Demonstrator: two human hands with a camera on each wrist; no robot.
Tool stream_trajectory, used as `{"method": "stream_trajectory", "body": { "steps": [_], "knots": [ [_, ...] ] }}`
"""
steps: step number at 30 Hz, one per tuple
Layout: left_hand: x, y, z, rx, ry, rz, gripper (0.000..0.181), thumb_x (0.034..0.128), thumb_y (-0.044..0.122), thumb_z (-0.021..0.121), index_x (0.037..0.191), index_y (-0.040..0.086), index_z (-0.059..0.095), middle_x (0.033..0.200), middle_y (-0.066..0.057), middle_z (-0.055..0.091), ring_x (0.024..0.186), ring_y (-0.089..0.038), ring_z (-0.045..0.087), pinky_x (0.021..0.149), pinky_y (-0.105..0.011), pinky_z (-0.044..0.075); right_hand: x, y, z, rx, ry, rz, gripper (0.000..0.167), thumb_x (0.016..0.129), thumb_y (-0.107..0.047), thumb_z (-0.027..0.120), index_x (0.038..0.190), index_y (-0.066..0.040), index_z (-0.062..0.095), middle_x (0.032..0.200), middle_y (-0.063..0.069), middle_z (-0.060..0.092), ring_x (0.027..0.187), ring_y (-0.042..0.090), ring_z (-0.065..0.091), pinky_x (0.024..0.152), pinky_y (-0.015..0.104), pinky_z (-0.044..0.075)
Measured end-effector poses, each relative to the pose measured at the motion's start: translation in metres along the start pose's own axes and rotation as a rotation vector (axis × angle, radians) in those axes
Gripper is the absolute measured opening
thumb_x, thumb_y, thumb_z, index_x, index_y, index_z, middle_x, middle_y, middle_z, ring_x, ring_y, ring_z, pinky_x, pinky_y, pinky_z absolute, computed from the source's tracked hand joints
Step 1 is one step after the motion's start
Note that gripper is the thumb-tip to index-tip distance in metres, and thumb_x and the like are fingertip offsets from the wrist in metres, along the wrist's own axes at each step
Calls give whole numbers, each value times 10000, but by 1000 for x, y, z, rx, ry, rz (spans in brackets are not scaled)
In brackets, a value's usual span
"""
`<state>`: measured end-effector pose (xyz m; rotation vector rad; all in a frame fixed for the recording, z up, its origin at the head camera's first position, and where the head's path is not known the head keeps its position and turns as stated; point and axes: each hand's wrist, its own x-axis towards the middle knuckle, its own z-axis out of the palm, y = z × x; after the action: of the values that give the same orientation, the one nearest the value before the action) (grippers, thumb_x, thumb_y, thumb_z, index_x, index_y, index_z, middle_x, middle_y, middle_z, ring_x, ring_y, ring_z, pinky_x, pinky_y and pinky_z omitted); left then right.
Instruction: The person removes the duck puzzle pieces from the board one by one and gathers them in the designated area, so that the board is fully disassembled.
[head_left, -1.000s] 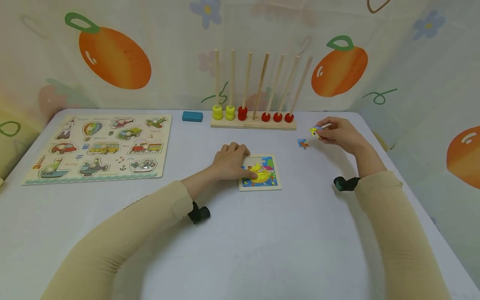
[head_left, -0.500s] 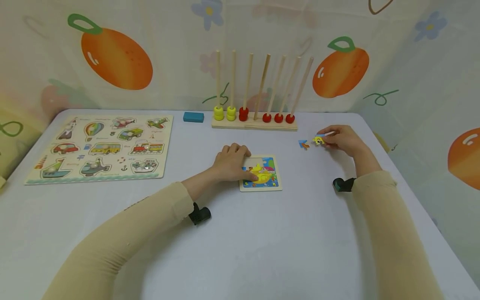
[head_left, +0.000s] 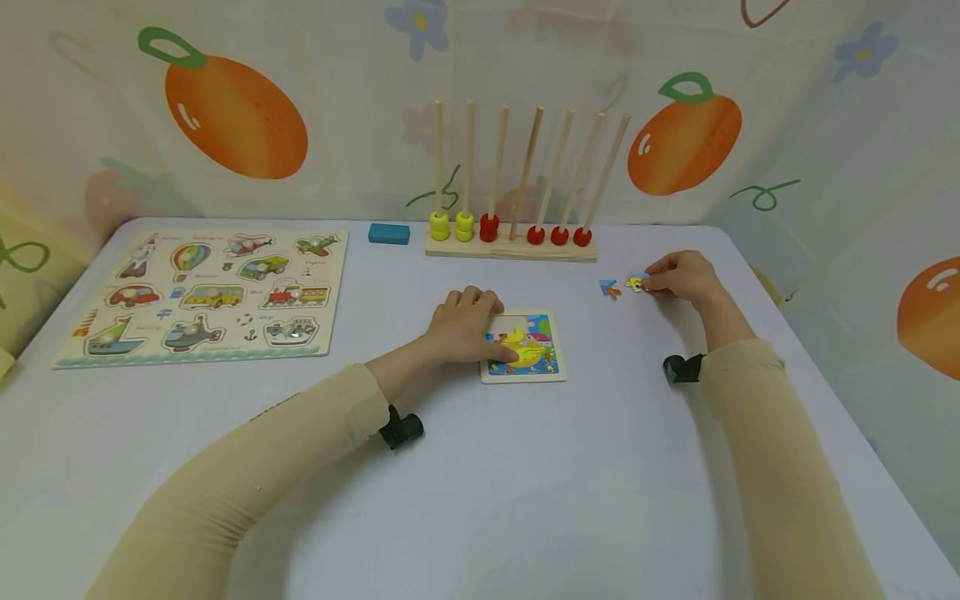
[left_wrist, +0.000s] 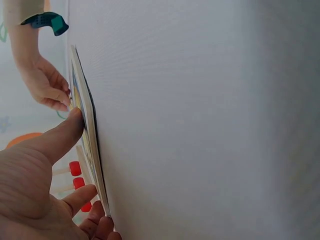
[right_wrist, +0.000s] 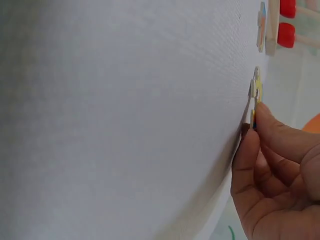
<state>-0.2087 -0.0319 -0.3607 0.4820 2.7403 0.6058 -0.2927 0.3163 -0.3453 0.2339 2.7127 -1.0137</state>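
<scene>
In the head view the left hand (head_left: 467, 327) lies over the left side of a small framed duck puzzle (head_left: 534, 356), its thumb on the picture and its fingers at the top left edge. The left wrist view has that hand (left_wrist: 45, 175) gripping the thin board (left_wrist: 91, 132) at its edge. The right hand (head_left: 684, 279) pinches a yellow and blue puzzle piece (head_left: 637, 282) between thumb and finger, close to the table. Another blue and orange piece (head_left: 610, 289) lies just left of it. In the right wrist view the pinched piece (right_wrist: 257, 90) shows beside the thumb.
A wooden stand (head_left: 512, 247) with upright rods and yellow and red beads stands at the back. Left of it lies a blue block (head_left: 388, 234). A large vehicle puzzle board (head_left: 202, 298) covers the table's left part. Patterned cloth hangs behind the table.
The right hand has lowered its piece toward the table and turned it, a little right of where it was. The left hand keeps its place on the framed puzzle.
</scene>
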Motion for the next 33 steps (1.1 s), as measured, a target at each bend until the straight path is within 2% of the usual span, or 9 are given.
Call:
{"method": "stream_trajectory", "body": {
  "steps": [14,23,28,33],
  "knots": [
    [-1,0,-2,9,-5,-2,755,790,544,752,1369,136,491,1427,-142,449,1321,-350,381,1112,-501,360,0,-2,2,-49,6,0,355,897,-156,702,1150,77,617,782,-50,650,648,37,572,614,158,497],
    [-1,1,-1,8,2,-3,754,787,541,755,1366,135,493,1418,-141,456,1316,-345,384,1108,-499,364,0,-6,3,-90,-1,18,357,912,-187,694,1165,48,604,955,103,671,702,91,577,647,186,484],
    [-1,0,-1,5,3,1,754,790,544,753,1365,134,493,1417,-143,455,1316,-348,383,1109,-500,362,0,-4,2,-95,5,13,384,903,-211,706,1178,38,606,980,120,679,682,64,582,646,189,481],
    [-2,1,-1,2,6,4,755,790,550,753,1363,132,493,1428,-144,451,1317,-349,385,1110,-502,362,0,-1,1,-54,36,-2,415,913,-238,698,1220,25,604,988,90,653,664,36,577,638,165,477]
  ]
}}
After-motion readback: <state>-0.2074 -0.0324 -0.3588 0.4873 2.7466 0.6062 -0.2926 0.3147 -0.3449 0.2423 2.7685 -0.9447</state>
